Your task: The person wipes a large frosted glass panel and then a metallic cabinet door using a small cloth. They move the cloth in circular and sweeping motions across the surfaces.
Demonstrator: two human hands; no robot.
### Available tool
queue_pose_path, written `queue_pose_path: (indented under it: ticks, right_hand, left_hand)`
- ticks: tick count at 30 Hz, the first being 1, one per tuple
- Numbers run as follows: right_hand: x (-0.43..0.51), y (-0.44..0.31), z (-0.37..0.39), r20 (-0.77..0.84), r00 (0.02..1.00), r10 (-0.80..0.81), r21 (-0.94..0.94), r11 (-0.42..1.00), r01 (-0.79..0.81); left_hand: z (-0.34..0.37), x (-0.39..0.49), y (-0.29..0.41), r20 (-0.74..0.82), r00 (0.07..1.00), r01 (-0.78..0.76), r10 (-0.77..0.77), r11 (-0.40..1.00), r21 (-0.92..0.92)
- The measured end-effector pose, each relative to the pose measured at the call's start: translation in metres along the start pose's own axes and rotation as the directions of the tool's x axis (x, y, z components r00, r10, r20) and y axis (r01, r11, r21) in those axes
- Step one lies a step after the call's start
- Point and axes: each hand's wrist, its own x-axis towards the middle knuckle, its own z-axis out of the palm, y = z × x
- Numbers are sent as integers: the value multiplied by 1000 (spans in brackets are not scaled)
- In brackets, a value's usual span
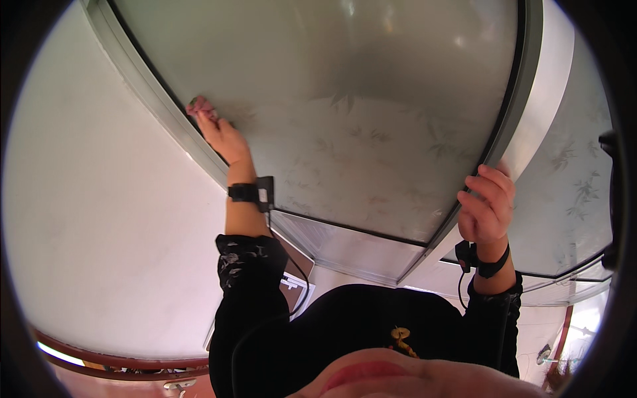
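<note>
My left hand (222,137) presses a crumpled pink cloth (201,106) against a frosted glass panel (348,149) at its left border. The fingers stretch along the cloth and partly cover it. Faint bamboo-leaf patterns mark the glass, which is set in a grey metal frame (497,142) with a black seal. On the other side, my right hand (487,204) curls its fingers around the right upright of that frame. Both wrists wear black straps with small cabled devices.
A white wall (109,184) borders the frame on the left. Below the glass is a pale lower door panel (358,248). Another leaf-patterned frosted panel (572,174) stands at the right. A reddish-brown door with a metal handle (180,384) shows at lower left.
</note>
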Motion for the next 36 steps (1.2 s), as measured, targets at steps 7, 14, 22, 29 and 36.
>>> queue_pose_path:
  ticks: [7,14,22,29,36]
  right_hand:
    - [-3,1,-3,-114,993,0,-59,998,-7]
    - [-5,9,-7,-193,979,69,-74,994,-84]
    - [-11,-28,-38,-163,952,259,21,966,-259]
    - [-49,-45,-47,-97,910,402,48,915,-400]
    - [-47,-32,-33,-112,940,323,-58,942,-331]
  left_hand:
    - [71,-123,143,163,894,-446,418,864,233]
    - [136,-204,290,346,798,-548,494,833,74]
    - [133,-202,304,434,693,-645,576,764,16]
    - [94,-265,254,476,589,-694,653,711,-117]
    - [98,-226,261,335,570,-753,750,641,-152]
